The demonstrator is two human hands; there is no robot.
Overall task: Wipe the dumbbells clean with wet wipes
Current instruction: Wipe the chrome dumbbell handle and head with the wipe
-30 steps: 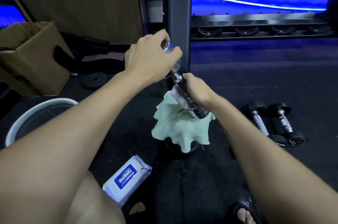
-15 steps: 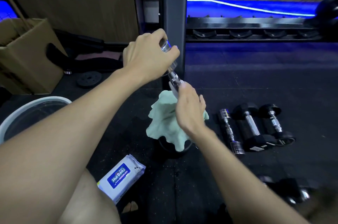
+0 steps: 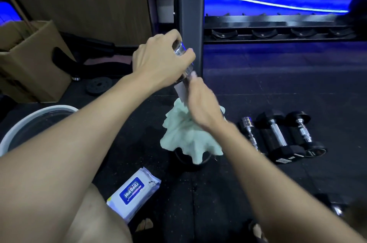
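You hold the shiny chrome dumbbell [image 3: 183, 60] above the black rubber floor [image 3: 248, 87], long axis tilted, top end leaning away-left. Your left hand [image 3: 160, 62] curls round its top; your right hand [image 3: 202, 101] wraps a white wet wipe [image 3: 179, 91] round the shaft (blurred). A crumpled pale-green cloth [image 3: 186, 139] lies beneath, three dumbbells [image 3: 278, 139] right, the wipe pack [image 3: 134, 193] near.

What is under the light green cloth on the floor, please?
Only a dark, rounded edge shows below the light green cloth, resting on the black floor. The cloth covers the rest, so the thing cannot be identified.
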